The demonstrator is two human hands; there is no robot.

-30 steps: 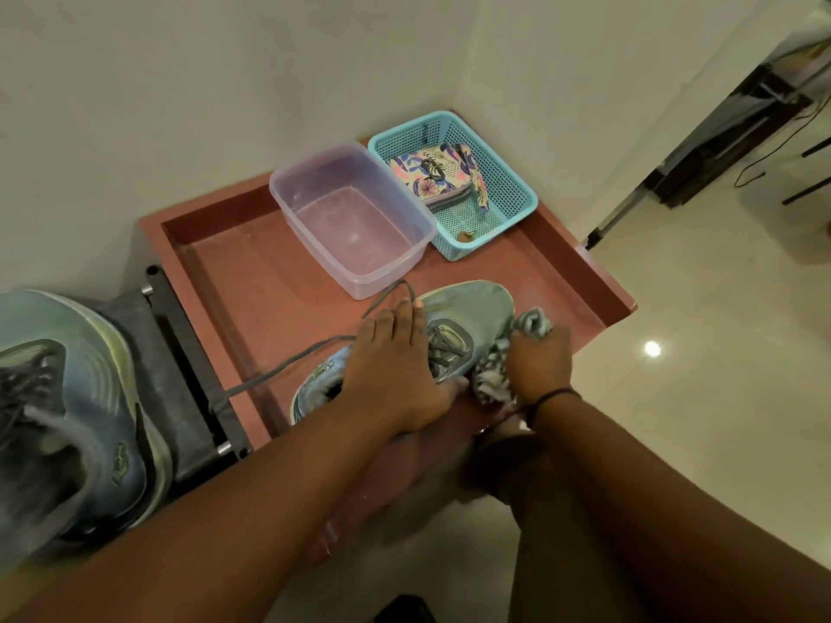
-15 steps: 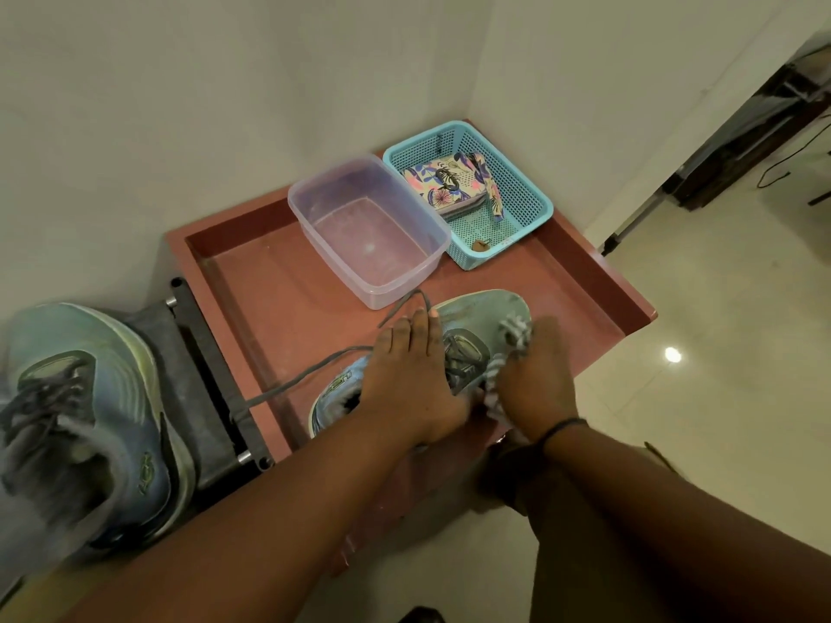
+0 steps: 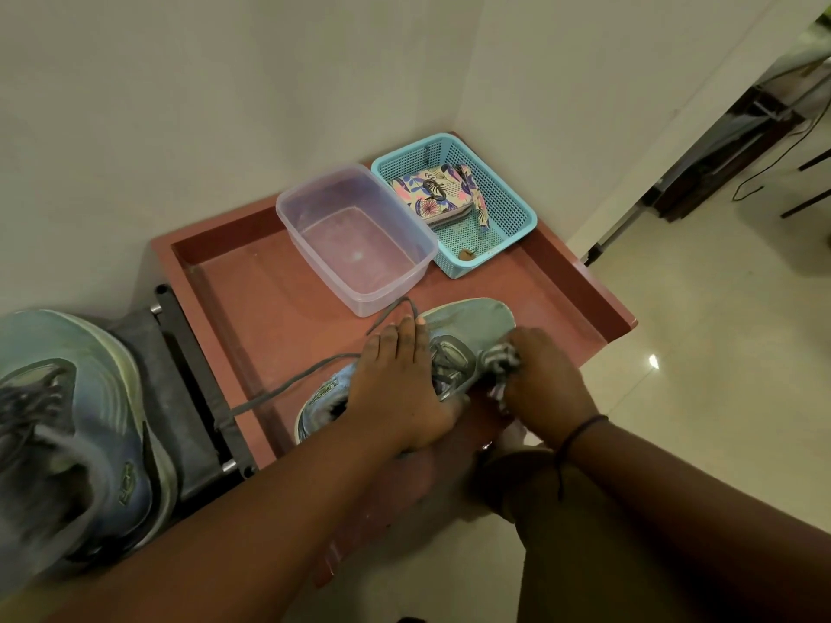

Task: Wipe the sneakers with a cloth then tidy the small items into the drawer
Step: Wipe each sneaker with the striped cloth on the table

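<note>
Turquoise plastic basket [image 3: 512, 209] is holding a floral pouch [image 3: 434, 193] at the tabletop's [image 3: 252, 303] far corner, beside a clear tub [image 3: 355, 238]. Left hand [image 3: 400, 384] is pressing flat on the sneaker [image 3: 472, 317] near the front edge; right hand [image 3: 546, 379] is gripping a cloth [image 3: 499, 359] against it.

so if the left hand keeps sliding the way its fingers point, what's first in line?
Likely the clear plastic tub. The left hand lies flat on the sneaker, fingers pointing toward the wall; past the fingertips lie a loop of lace, then the tub. Depth is unclear.
</note>
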